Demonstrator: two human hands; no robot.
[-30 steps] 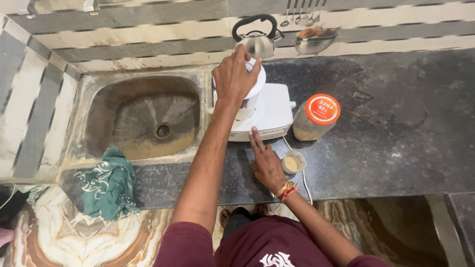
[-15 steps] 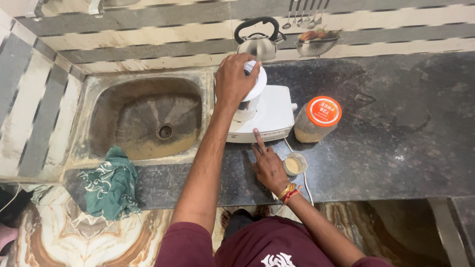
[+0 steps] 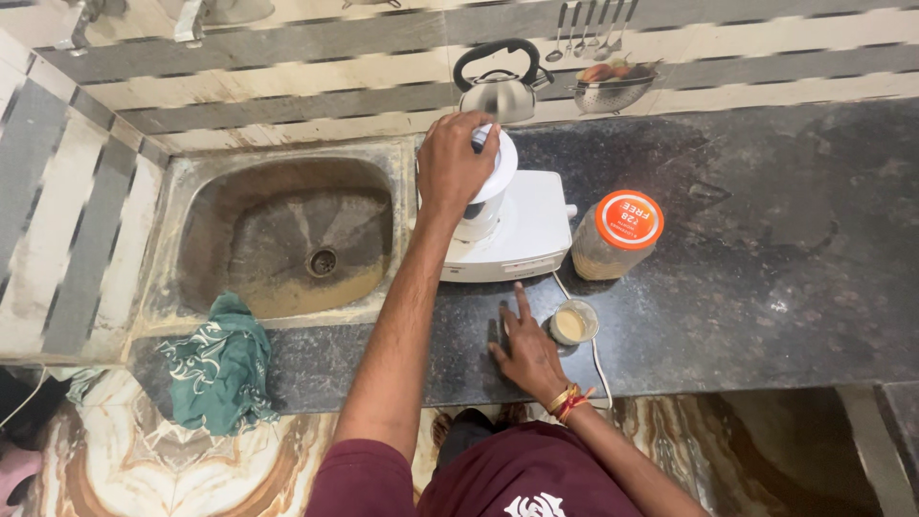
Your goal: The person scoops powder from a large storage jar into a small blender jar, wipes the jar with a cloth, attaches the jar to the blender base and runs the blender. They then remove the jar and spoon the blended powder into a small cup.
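Note:
My left hand (image 3: 453, 165) presses down on the white lid of the jar (image 3: 490, 182) that stands on a white mixer base (image 3: 522, 230). My right hand (image 3: 528, 347), with a thread bracelet at the wrist, lies on the dark counter just in front of the mixer. Its index finger points at the base without touching it, and it holds nothing. A small cup of beige paste (image 3: 571, 324) stands right beside that hand. A clear container with an orange lid (image 3: 617, 233) stands to the right of the mixer.
A steel sink (image 3: 287, 239) lies left of the mixer, and a green patterned cloth (image 3: 218, 364) hangs over the counter edge below it. A steel kettle (image 3: 503, 86) and a colander with vegetables (image 3: 611, 81) stand at the back wall. A white cord (image 3: 595, 356) runs past the cup.
My right hand has drawn back from the mixer's front panel towards the counter edge. My left hand stays on the jar lid.

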